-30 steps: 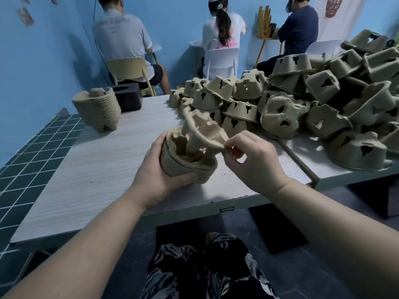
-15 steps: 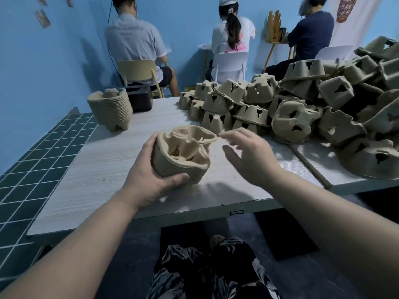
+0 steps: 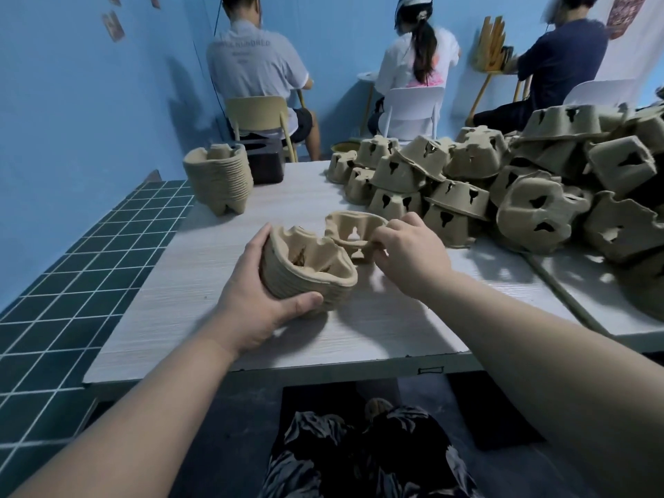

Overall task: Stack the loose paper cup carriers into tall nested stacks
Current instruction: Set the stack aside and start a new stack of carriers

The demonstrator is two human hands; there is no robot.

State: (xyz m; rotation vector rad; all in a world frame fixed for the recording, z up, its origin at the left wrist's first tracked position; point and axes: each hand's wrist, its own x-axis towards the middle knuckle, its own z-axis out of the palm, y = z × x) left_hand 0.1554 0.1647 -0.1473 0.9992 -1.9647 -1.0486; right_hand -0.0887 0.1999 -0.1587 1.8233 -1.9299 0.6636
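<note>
My left hand [image 3: 258,300] grips a short nested stack of brown pulp cup carriers [image 3: 305,271] from its left side, thumb under the front, tilted toward me on the pale wooden table [image 3: 187,292]. Just behind it lies a single loose carrier [image 3: 350,230], open side up. My right hand [image 3: 409,253] pinches that carrier's near rim. A big heap of loose carriers [image 3: 521,188], mostly upside down, fills the right side of the table. A taller finished stack [image 3: 219,177] stands at the far left corner.
A black box [image 3: 264,161] sits behind the finished stack. Three people sit on chairs with their backs to me by the blue wall. A second table [image 3: 589,310] adjoins on the right. Dark green tiles run along the left.
My right hand let go of the carrier nested onto the stack, reached forward and took hold of the loose carrier behind it. My left hand kept its hold on the stack.
</note>
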